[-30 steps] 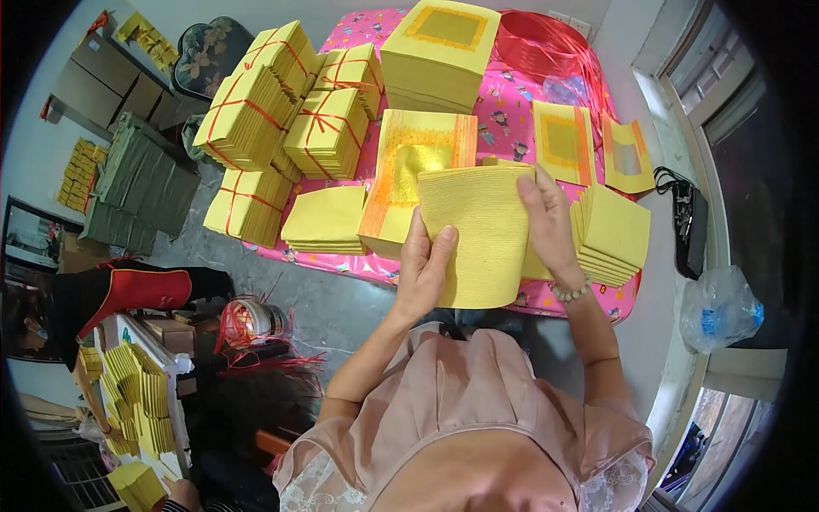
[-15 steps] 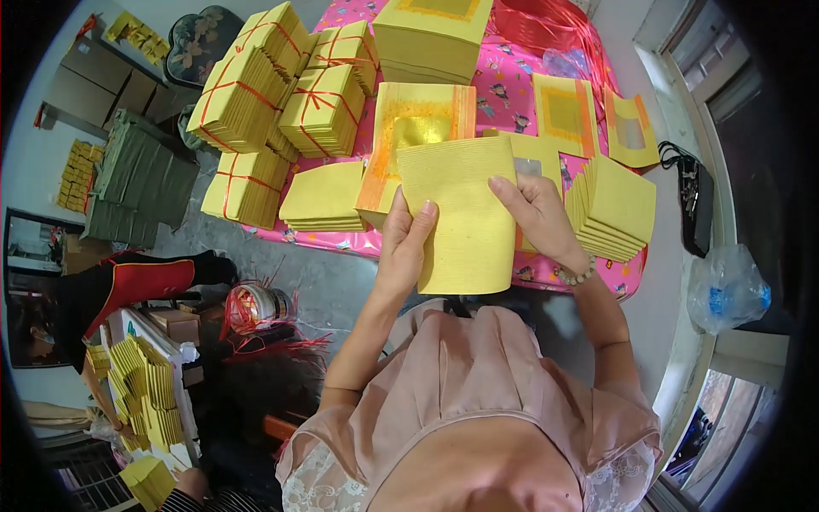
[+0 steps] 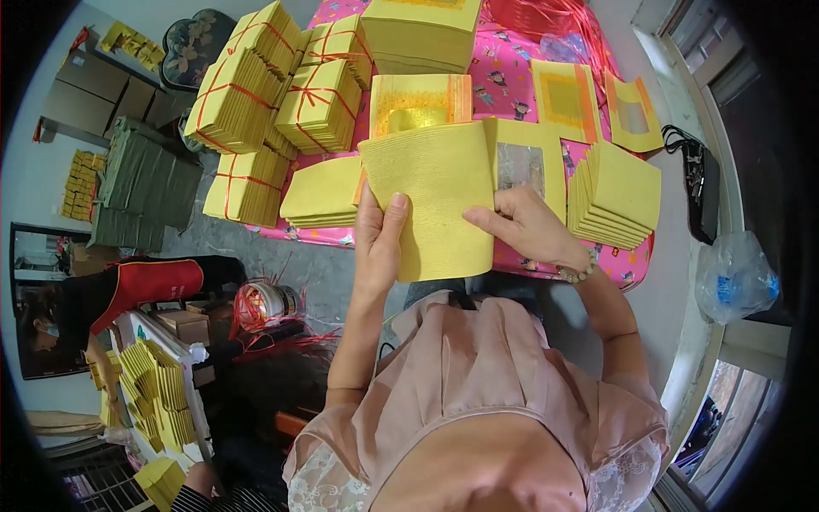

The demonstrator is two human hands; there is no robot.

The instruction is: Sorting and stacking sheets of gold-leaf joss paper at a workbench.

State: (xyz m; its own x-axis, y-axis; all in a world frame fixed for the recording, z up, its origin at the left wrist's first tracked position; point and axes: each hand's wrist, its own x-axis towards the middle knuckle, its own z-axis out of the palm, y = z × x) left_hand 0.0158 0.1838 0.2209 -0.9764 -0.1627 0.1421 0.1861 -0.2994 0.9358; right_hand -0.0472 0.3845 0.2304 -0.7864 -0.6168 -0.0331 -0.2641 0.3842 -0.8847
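My left hand point(image 3: 380, 239) grips the lower left edge of a stack of yellow paper sheets point(image 3: 437, 188), thumb on top. My right hand point(image 3: 522, 229) pinches the stack's right edge, folding it over. The stack is held above the near edge of the pink patterned table cloth point(image 3: 512, 77). A sheet with a silver foil square point(image 3: 522, 162) lies just behind my right hand. A folded pile of yellow sheets point(image 3: 618, 192) sits to the right, another flat pile point(image 3: 324, 192) to the left.
Bundles of yellow paper tied with red string point(image 3: 273, 85) crowd the table's left. A tall yellow stack point(image 3: 422, 30) and gold-printed sheets point(image 3: 563, 98) lie behind. A person in black and red point(image 3: 119, 290) works at lower left. A plastic bag point(image 3: 734, 277) sits at right.
The yellow stack has been folded narrower and drawn nearer to me; my right hand moved from the top of it to its right edge, uncovering the silver-foil sheet.
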